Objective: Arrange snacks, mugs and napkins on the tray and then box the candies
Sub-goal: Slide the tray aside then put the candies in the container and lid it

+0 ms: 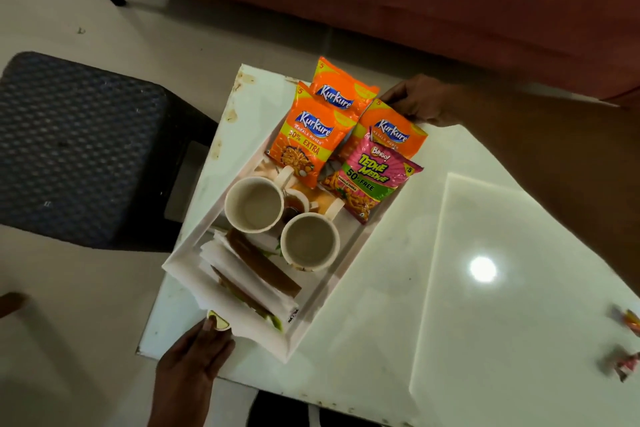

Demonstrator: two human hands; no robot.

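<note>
Left hand [194, 354] comes in from the bottom edge of the view, palm down, fingers together, fingertips on the near corner of the white tray [349, 270] at the napkin end; whether it grips the rim or only presses on it, cannot tell. Right hand [415, 99] reaches across to the tray's far end, fingers curled at the rim behind the right Kurkure packet [394, 130]; actual grip hidden by the packet.

Tray sits diagonal on the white table [433, 305], hard against the table's left edge, far end near the far-left corner. On it: folded white napkins [239, 284] at the near end, two empty cream mugs [254, 204] [310, 243] side by side mid-tray, three orange Kurkure packets and a pink Bingo Tedhe Medhe packet [370, 180] at the far end, packets overlapping and sticking out past the far rim.

Wrapped candies [628, 343] lie at the table's right side, blurred, well apart from the tray. Wide bare tabletop between tray and candies. Dark woven stool [79, 146] stands on the floor just left of the table, near the tray's left side.
</note>
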